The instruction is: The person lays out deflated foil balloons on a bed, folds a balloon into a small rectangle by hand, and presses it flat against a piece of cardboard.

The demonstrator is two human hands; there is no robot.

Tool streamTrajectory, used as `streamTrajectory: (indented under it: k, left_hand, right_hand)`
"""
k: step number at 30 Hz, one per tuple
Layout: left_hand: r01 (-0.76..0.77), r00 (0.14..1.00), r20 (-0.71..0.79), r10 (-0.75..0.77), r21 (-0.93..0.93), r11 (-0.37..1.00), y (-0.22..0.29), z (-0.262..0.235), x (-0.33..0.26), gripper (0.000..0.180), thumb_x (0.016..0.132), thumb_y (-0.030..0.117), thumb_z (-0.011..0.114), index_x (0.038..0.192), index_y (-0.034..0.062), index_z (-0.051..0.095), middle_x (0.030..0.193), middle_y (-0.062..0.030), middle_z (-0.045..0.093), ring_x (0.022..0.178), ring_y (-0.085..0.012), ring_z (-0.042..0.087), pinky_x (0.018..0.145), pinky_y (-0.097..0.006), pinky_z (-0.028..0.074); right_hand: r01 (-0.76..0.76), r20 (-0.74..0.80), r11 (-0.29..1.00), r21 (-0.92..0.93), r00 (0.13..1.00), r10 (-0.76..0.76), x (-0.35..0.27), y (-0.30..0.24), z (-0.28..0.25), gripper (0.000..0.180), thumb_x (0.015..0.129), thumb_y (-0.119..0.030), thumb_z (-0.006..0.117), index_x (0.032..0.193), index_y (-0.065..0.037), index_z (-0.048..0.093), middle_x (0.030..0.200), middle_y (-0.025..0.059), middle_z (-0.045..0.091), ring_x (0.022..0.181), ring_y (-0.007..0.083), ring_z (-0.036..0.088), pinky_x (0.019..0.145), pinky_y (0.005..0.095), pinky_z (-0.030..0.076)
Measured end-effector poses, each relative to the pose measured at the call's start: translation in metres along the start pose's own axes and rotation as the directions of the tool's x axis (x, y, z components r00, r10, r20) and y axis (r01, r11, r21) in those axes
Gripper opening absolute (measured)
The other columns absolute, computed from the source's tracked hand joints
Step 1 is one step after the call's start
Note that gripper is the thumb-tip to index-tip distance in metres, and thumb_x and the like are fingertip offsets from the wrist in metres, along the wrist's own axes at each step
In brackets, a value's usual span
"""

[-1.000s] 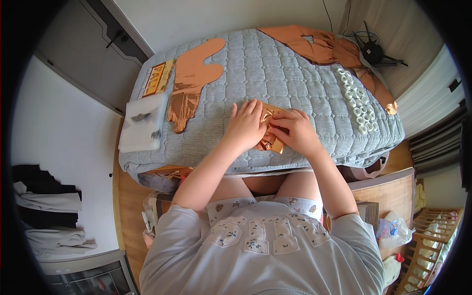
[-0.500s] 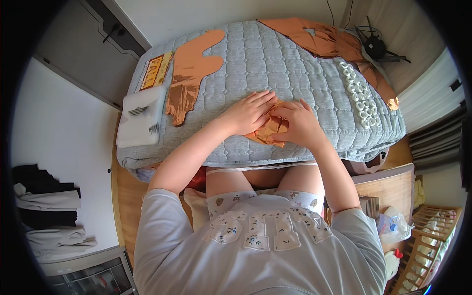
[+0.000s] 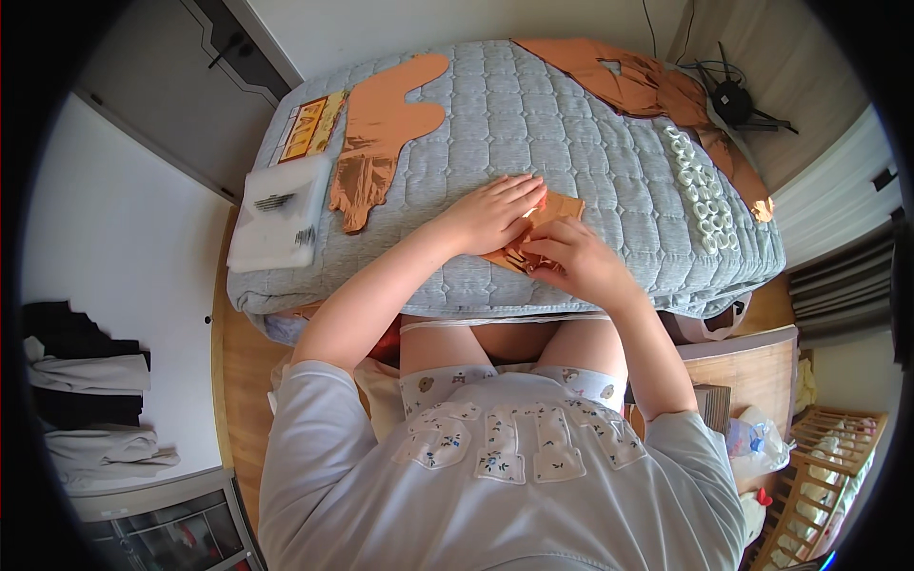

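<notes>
Between my hands on the mattress lies a small folded copper foil balloon [image 3: 568, 204], creased and shiny. My left hand [image 3: 487, 215] rests flat on its left part, fingers stretched out and pressing down. With bent fingers, my right hand [image 3: 577, 259] pinches the near right part of the foil; its fingertips partly hide the fold. To the left, a larger copper foil balloon [image 3: 376, 119] is spread flat, its near end wrinkled. Another copper foil balloon [image 3: 633, 84] stretches along the far right edge.
Several white rolls [image 3: 703, 195] stand in rows on the right of the grey quilted mattress [image 3: 495, 105]. A translucent white packet [image 3: 276, 228] and a yellow-orange printed package [image 3: 309, 128] lie at the left edge. A black router [image 3: 731, 102] sits beyond the far right corner.
My right hand has shifted slightly down with fingers more closed on the foil. More of the folded foil's far right corner now shows. My left hand stays nearly in place.
</notes>
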State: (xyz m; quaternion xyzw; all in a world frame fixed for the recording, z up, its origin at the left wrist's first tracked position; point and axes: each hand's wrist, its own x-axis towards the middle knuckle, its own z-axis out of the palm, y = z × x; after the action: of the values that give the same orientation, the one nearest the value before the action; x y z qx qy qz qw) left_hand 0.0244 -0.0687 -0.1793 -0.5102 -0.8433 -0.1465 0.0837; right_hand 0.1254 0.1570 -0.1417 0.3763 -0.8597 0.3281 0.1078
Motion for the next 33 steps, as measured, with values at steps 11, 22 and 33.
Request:
streamTrajectory:
  k: [11,22,33]
  left_hand:
    - [0.312,0.95,0.017,-0.312,0.022,0.95,0.018,0.0,0.0,0.056,0.109,0.028,0.044,0.158,0.0039,0.035,0.165,-0.0179,0.033,0.154,-0.0336,0.029,0.126,-0.049,0.023]
    - [0.188,0.965,0.25,-0.074,-0.473,0.861,-0.022,-0.026,-0.009,0.065,0.104,0.014,0.053,0.164,0.0126,0.027,0.174,-0.0116,0.009,0.16,-0.028,0.008,0.128,-0.045,0.015]
    - [0.212,0.862,0.506,-0.01,-0.344,0.915,-0.027,-0.059,-0.017,0.105,0.084,0.039,0.08,0.166,0.0164,0.019,0.174,-0.013,0.002,0.16,-0.0349,-0.005,0.129,-0.048,0.01]
  right_hand:
    - [0.068,-0.184,0.998,-0.001,0.981,-0.067,0.011,0.016,0.007,0.012,0.085,-0.007,0.075,0.096,-0.004,0.074,0.1,0.0104,0.069,0.095,0.03,0.066,0.084,0.0407,0.052]
    - [-0.192,-0.057,0.972,0.132,0.978,0.201,0.028,0.02,0.009,0.018,0.094,-0.01,0.065,0.109,-0.001,0.066,0.103,0.0181,0.068,0.092,0.0385,0.066,0.082,0.0431,0.052]
    - [-0.058,-0.034,0.988,0.145,0.997,0.064,0.025,0.026,0.007,0.013,0.091,-0.007,0.068,0.102,-0.001,0.069,0.097,0.0165,0.067,0.087,0.036,0.064,0.078,0.0429,0.051]
